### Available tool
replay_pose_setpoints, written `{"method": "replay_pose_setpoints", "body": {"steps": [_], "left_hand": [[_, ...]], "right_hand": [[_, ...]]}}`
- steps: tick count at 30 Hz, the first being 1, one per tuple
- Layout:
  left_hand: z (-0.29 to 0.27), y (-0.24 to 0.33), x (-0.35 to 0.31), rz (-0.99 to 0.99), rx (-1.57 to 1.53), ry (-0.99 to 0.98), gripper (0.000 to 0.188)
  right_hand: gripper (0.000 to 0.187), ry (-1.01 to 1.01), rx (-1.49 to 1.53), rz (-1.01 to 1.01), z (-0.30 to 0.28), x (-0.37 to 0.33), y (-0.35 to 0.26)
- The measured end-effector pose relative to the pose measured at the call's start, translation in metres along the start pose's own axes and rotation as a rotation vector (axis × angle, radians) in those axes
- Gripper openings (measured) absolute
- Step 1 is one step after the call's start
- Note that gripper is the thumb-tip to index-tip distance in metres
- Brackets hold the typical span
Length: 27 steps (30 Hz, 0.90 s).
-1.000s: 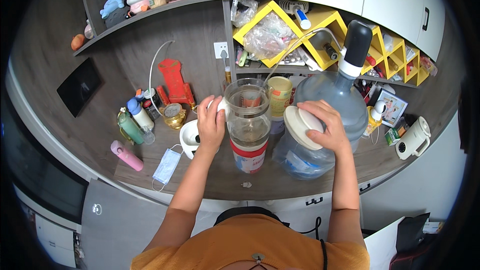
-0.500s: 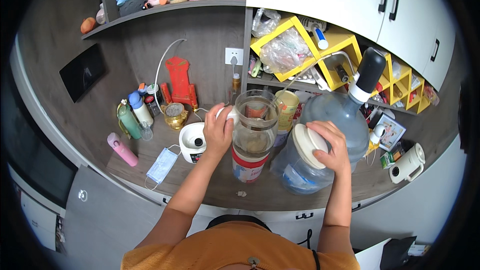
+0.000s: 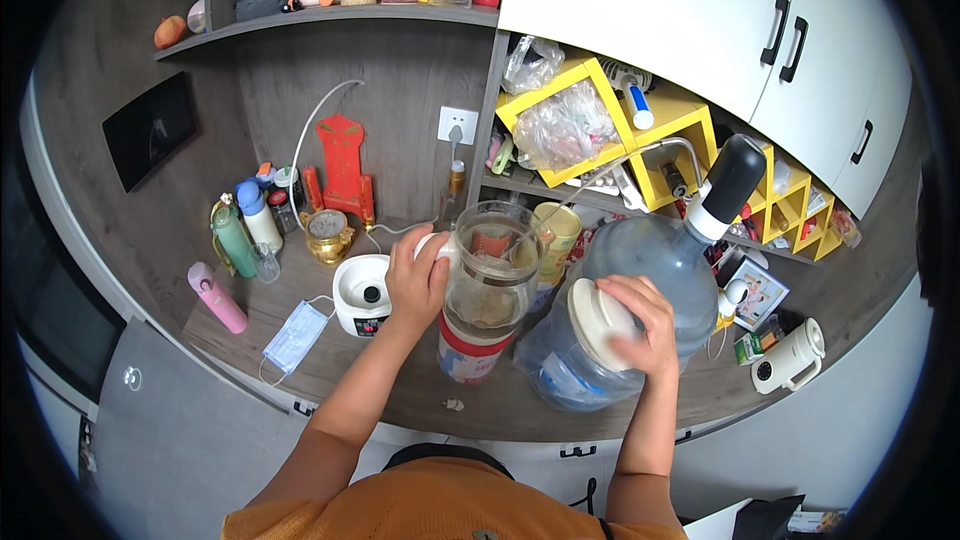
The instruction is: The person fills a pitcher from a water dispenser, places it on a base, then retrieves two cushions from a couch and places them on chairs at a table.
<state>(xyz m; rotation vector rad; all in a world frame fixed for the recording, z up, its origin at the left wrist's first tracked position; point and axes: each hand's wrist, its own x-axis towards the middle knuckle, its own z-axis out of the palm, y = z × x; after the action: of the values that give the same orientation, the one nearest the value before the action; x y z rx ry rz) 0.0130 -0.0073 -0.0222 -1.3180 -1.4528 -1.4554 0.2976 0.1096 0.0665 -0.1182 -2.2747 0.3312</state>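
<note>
My left hand (image 3: 415, 285) is closed round the white handle (image 3: 441, 248) of a clear glass kettle (image 3: 490, 285). The kettle is upright, over a can with a red band (image 3: 468, 355); whether it rests on that can, I cannot tell. A thin metal spout (image 3: 590, 175) runs from the black-topped pump (image 3: 735, 175) on a big blue water bottle (image 3: 650, 250) toward the kettle's mouth. My right hand (image 3: 648, 325) grips a round cream lid (image 3: 595, 315) by its edge, the thumb blurred. Beneath it stands a clear, bluish plastic container or bag (image 3: 570, 380).
Left of the kettle are a white kettle base (image 3: 358, 312), a blue face mask (image 3: 296, 336) and a pink bottle (image 3: 218, 298). A yellow can (image 3: 556, 235) stands behind. At the right is a cream electric jug (image 3: 790, 355). Yellow cubbies (image 3: 570, 70) hang above.
The whole view has shifted slightly, so things sit a little lower and further left. Both hands keep their holds; the right thumb is now smeared by motion.
</note>
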Motion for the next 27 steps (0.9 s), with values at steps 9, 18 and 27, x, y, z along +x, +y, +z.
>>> {"method": "replay_pose_setpoints", "body": {"steps": [9,18,27], "left_hand": [[0.0013,-0.005,-0.0007,0.025,0.001,0.013,0.027],[0.0016,-0.0036,-0.0011,0.017,-0.009,0.013,0.027],[0.0017,-0.0036,-0.0009,0.028,0.016,0.009,0.027]], "right_hand": [[0.059,-0.005,0.007,-0.005,0.001,0.0016,0.0012],[0.059,0.009,0.01,0.001,0.0002,0.0008,-0.0014],[0.058,0.008,0.02,-0.01,0.0,0.0001,0.0004]]}}
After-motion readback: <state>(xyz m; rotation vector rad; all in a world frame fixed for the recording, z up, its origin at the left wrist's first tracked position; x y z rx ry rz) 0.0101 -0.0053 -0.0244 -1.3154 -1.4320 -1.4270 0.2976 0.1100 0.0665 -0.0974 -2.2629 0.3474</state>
